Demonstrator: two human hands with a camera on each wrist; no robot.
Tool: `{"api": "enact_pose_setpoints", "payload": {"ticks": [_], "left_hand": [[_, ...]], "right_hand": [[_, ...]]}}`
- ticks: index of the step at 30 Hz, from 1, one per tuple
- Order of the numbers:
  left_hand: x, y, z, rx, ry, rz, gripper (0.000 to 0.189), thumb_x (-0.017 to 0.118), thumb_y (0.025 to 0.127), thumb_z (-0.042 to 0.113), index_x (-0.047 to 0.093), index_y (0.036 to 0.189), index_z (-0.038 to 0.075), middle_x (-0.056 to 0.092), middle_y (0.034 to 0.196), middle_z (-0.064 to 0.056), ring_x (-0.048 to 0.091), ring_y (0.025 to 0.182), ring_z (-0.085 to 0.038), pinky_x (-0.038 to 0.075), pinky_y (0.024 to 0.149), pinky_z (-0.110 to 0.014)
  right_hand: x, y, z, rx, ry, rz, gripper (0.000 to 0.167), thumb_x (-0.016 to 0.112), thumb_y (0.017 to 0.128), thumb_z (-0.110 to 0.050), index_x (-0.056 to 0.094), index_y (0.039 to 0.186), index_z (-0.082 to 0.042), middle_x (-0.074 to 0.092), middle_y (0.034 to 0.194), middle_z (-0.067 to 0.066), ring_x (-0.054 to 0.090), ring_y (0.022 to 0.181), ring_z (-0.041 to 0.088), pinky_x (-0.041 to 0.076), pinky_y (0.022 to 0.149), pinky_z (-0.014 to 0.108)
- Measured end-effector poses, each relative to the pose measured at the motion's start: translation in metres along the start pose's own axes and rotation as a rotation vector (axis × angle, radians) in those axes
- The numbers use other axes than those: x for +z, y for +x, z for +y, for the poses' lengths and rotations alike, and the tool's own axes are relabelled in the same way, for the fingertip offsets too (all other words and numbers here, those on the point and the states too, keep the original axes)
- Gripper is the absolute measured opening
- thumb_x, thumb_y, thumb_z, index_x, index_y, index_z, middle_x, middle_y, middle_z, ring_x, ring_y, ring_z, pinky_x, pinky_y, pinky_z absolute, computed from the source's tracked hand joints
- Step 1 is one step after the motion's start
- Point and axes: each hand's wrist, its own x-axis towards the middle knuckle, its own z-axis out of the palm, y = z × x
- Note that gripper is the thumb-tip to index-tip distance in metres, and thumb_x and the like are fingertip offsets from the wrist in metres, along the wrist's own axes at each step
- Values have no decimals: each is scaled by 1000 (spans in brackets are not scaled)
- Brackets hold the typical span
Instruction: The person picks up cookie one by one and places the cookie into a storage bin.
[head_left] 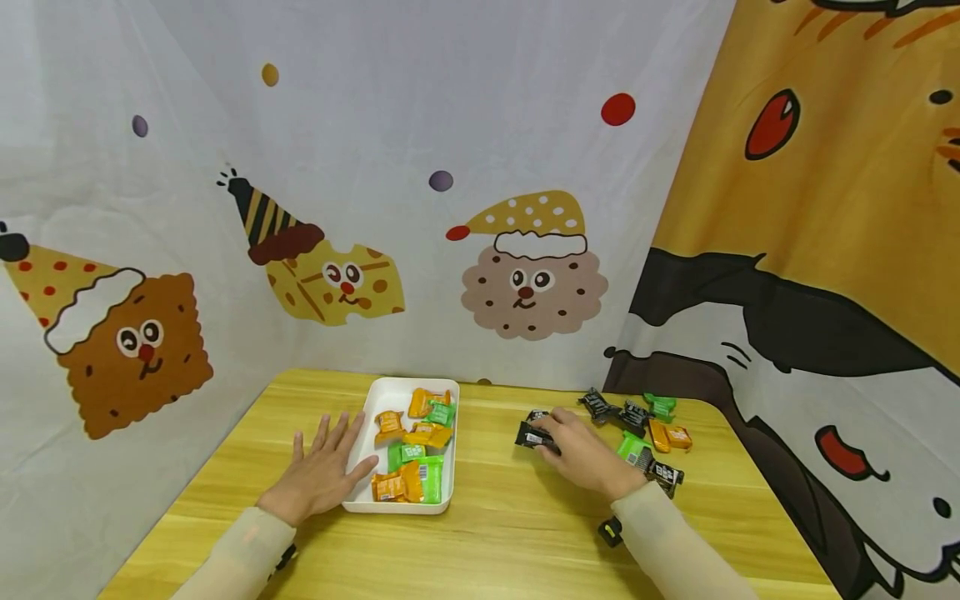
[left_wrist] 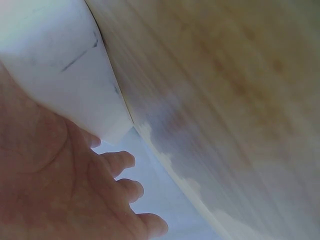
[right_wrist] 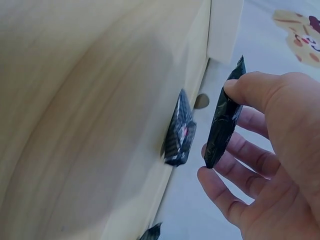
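My right hand (head_left: 581, 457) pinches a small black-wrapped snack packet (right_wrist: 223, 125) between thumb and fingers, held just over the table. A second black packet (right_wrist: 179, 135) lies on the wood beside it in the right wrist view. At the left, my left hand (head_left: 318, 471) is spread out against the white tray (head_left: 384, 397), thumb over its left rim. In the left wrist view the palm (left_wrist: 55, 180) is by the tray's outer wall (left_wrist: 65, 65). Inside the tray lie several orange packets (head_left: 390, 425) and green packets (head_left: 431, 479).
Right of my right hand several packets lie loosely grouped: black ones (head_left: 597, 405), an orange one (head_left: 669, 436) and green ones (head_left: 660, 407). The wooden table (head_left: 480, 550) ends at a printed cloth backdrop (head_left: 420, 275) at the back.
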Motion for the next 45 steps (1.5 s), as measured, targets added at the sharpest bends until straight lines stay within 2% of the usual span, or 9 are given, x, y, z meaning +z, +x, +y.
{"api": "enact_pose_setpoints", "payload": {"ticks": [7,13,21,29,36,43,45], "left_hand": [[0,1,0,4,4,1,91,47,121,65,14,189,14,9,195,-27,-2,180,-60,-5,133,-95],[-1,0,-1,15,23,12,89,48,122,62,17,189,12,11,195,-28,1,180,-60,-3,133,-95],[-2,-1,-2,44,38,41,86,51,122,58,23,187,10,13,195,-25,1,181,-58,-1,135,-94],[-3,-3,-8,81,17,53,78,49,124,50,24,187,10,13,196,-21,3,181,-57,0,136,-93],[-2,-5,-10,111,46,65,75,47,126,46,24,187,8,19,194,-24,12,180,-57,13,139,-89],[1,-4,-10,121,46,83,73,47,126,40,26,185,4,21,193,-26,17,179,-60,24,138,-85],[1,-4,-10,124,46,91,72,47,126,39,27,185,3,21,193,-27,17,179,-60,24,138,-84]], "right_hand": [[5,8,-15,-36,10,-14,43,82,113,-23,74,151,-5,71,124,6,64,99,13,61,84,35],[8,16,-28,-61,11,-23,42,81,113,-23,74,150,-7,73,129,7,72,109,16,66,92,38],[4,30,-48,-83,-15,-38,42,80,114,-29,74,151,-11,72,130,5,69,109,15,64,93,38],[3,47,-71,-142,-15,-37,42,80,114,-31,75,151,-11,72,127,3,61,101,11,60,89,32],[5,63,-95,-198,-12,-34,42,82,113,-30,77,150,-12,72,125,3,57,95,9,57,83,25],[7,81,-121,-266,-51,-53,42,81,113,-31,76,150,-11,76,132,5,68,106,12,64,95,27],[9,86,-127,-287,-66,-65,43,81,113,-31,76,151,-12,77,132,5,69,106,11,64,94,25]]}}
